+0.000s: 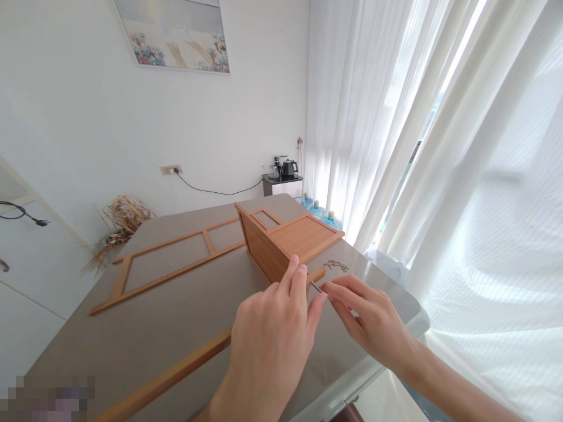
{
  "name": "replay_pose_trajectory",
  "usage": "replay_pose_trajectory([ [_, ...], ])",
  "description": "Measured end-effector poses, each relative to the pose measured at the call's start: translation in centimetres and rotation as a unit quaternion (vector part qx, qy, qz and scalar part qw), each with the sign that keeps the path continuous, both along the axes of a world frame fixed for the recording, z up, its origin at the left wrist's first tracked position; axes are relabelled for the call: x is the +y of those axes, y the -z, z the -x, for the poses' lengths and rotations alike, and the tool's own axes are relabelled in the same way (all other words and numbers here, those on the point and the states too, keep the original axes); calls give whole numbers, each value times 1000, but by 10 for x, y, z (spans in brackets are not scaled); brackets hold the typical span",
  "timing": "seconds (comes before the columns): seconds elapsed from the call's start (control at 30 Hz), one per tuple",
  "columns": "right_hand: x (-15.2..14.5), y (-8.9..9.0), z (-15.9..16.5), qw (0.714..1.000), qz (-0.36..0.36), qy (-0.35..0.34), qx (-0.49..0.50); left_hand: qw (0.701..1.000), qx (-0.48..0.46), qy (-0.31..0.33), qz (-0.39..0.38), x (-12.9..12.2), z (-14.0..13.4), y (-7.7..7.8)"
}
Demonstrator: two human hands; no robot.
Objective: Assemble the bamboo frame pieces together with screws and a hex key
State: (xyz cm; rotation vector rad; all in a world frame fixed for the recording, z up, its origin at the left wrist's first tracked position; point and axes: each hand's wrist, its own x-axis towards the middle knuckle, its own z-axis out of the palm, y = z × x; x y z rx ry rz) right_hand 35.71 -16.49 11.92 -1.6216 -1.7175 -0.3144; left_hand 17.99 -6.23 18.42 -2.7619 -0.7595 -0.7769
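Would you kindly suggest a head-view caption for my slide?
Left hand at a wooden panel, right hand holding a thin metal rod; loose fasteners nearby.

Bright daylight through white curtains (475, 176)

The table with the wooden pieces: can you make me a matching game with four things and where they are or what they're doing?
Things:
1. right hand
2. ladder-like wooden frame
3. screws
4. kettle

Places and states:
A. black, on the small cabinet by the wall
B. fingers pinching a thin metal rod
C. scattered in a loose cluster on the table
D. lying flat, on the picture's left side

Right pairs: 1-B, 2-D, 3-C, 4-A.
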Motion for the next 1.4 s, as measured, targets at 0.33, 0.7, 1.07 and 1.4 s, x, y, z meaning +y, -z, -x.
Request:
replay_pose_trajectory([
  [0.33,-4,-11,-1,996,-25,31,-81,1000,2,-3,5,0,-1,0],
  [0.7,-6,-31,-9,972,-40,69,-221,1000,13,-8,2,-2,-1,-3],
  [1.07,2,-10,21,989,89,-13,120,1000,14,-3,16,-2,0,-4],
  [1.4,8,-15,40,949,122,-34,288,1000,17,-6,23,-1,0,-4],
])
